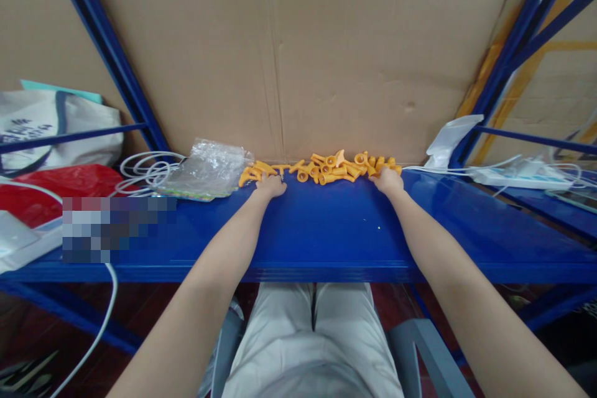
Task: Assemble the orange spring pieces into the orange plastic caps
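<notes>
A long heap of orange plastic pieces [333, 169], several with flared, funnel-like ends, lies against the cardboard at the back of the blue table. My left hand [272, 185] rests low at the left group of orange pieces [255, 170], its fingers curled and partly hidden. A small dark, shiny bit shows beside its fingertips, too small to name. At the heap's right end my right hand [389, 180] is closed against the orange pieces [377, 165], thumb towards the heap. What lies under its fingers is hidden.
A clear plastic bag [205, 171] and coiled white cable [144, 168] lie left, near a red bag [79, 189] and a cloth bag [84, 130]. Right stand a white packet [450, 143] and a power strip [520, 177]. Blue posts [112, 50] frame the cardboard [349, 62].
</notes>
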`<act>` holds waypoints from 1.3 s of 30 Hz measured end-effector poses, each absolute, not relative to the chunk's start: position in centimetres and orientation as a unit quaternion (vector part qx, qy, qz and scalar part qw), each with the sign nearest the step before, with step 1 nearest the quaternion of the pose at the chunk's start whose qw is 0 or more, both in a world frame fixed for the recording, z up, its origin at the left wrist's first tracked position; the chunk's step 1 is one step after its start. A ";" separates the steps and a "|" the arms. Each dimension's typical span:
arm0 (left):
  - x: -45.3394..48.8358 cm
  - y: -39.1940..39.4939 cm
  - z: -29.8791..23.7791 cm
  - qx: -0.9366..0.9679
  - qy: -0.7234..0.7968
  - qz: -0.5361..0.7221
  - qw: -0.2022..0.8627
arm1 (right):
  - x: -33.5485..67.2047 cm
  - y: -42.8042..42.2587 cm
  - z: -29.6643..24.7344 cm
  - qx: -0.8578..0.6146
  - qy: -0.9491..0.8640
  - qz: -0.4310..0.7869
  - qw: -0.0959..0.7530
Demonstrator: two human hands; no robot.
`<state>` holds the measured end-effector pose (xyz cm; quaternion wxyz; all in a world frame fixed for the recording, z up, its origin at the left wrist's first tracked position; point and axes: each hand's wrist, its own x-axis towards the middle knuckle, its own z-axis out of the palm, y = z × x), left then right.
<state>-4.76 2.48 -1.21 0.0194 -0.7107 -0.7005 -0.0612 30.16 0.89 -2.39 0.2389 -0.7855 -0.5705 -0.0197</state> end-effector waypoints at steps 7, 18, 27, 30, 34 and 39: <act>-5.0 2.9 -1.5 -0.713 -0.696 -0.088 0.021 | 30.6 0.5 -1.7 -0.762 -0.580 0.031 0.285; -4.0 1.7 -0.2 -0.689 -0.712 -0.130 0.035 | 32.4 0.5 -1.5 -0.739 -0.560 -0.080 0.366; -4.1 1.5 0.1 -0.685 -0.693 -0.212 0.076 | 31.0 2.5 0.7 -0.754 -0.597 -0.092 0.259; -4.3 1.8 0.0 -0.698 -0.661 -0.257 0.099 | 30.7 3.6 1.0 -0.746 -0.623 -0.084 0.217; -4.3 2.6 -0.2 -0.761 -0.564 -0.305 0.102 | 30.9 5.2 1.1 -0.756 -0.616 -0.066 0.210; -3.9 3.1 -0.5 -0.814 -0.464 -0.337 0.097 | 31.4 6.6 1.0 -0.785 -0.599 -0.030 0.154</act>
